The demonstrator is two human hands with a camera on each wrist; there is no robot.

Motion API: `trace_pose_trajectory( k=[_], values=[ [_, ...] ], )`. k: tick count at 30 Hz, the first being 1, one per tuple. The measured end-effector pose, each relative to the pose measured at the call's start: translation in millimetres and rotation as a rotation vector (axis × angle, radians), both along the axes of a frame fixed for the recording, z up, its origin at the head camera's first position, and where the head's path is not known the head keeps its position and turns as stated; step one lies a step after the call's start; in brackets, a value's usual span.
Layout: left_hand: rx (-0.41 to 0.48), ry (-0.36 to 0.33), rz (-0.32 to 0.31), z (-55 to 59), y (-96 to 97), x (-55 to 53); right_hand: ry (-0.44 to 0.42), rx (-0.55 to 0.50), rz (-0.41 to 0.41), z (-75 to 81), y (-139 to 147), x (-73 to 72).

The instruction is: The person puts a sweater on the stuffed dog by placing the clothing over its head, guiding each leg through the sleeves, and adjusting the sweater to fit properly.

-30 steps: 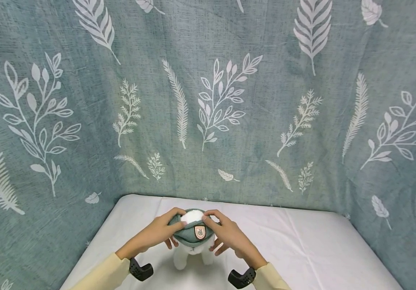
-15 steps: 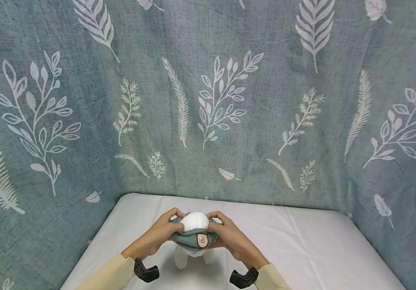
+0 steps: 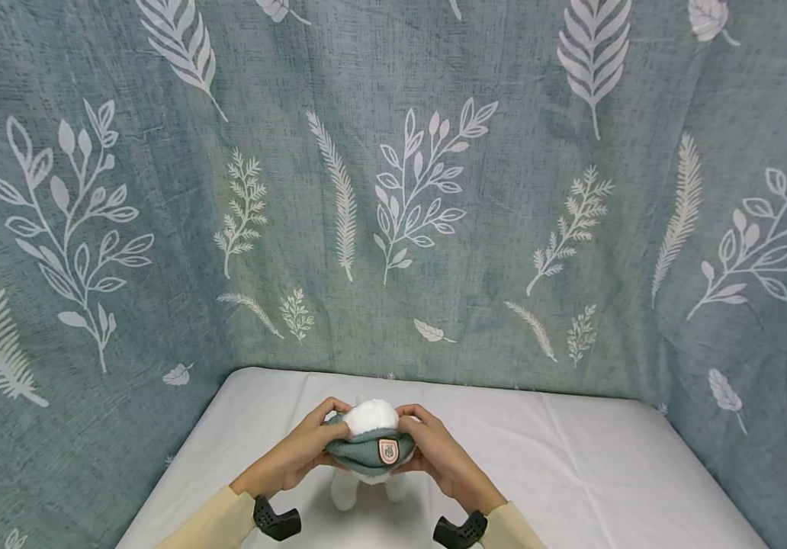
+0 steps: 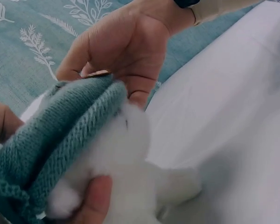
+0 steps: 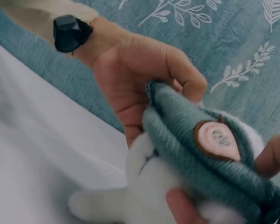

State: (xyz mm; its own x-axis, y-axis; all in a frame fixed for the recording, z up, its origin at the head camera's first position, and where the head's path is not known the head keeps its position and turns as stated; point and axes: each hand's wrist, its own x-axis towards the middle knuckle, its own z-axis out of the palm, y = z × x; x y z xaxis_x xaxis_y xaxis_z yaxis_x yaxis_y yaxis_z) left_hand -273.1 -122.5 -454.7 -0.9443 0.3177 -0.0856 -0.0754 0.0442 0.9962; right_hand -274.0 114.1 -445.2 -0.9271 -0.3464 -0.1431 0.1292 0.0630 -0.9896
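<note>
A white plush toy (image 3: 371, 415) stands on the white-covered surface, its short legs showing below. Around its head sits a teal knitted hat (image 3: 364, 455), with the toy's white crown bulging out above. A pale shield-shaped patch (image 3: 389, 451) is on the hat's front. My left hand (image 3: 303, 451) grips the hat's left side, thumb on top. On the opposite side my right hand (image 3: 440, 459) holds the hat likewise. The left wrist view shows a fingertip (image 4: 97, 198) under the hat against the plush. Stitched face lines peek out below the rim in the right wrist view; the eyes are hidden.
The white cloth (image 3: 538, 465) spreads around the toy, with light creases on the right. Teal curtains (image 3: 393, 229) with white leaf prints rise behind and at both sides. A black wrist device (image 3: 277, 519) sits on each of my wrists.
My fingers have curled in under the hat at both sides. More of the toy's white crown shows above the hat, and the hat's front and patch have shifted slightly down and right.
</note>
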Motion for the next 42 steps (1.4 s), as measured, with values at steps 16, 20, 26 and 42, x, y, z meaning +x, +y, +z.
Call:
trace_pose_trajectory(
  k=[16,20,26,42],
  values=[
    [0.062,-0.031,0.07,-10.6,7.4,1.5,-0.004,0.006,-0.039,-8.0,-1,1.4],
    [0.087,-0.043,0.051,-11.6,7.3,0.9,-0.015,-0.02,-0.049,-11.6,-1,0.6],
    [0.082,-0.031,0.094,-14.9,9.1,-1.2,-0.033,-0.065,-0.111,-17.5,-3,-1.1],
    [0.121,-0.115,0.039,-16.1,7.4,-2.9,-0.043,-0.077,-0.042,-19.6,4,-2.2]
  ],
)
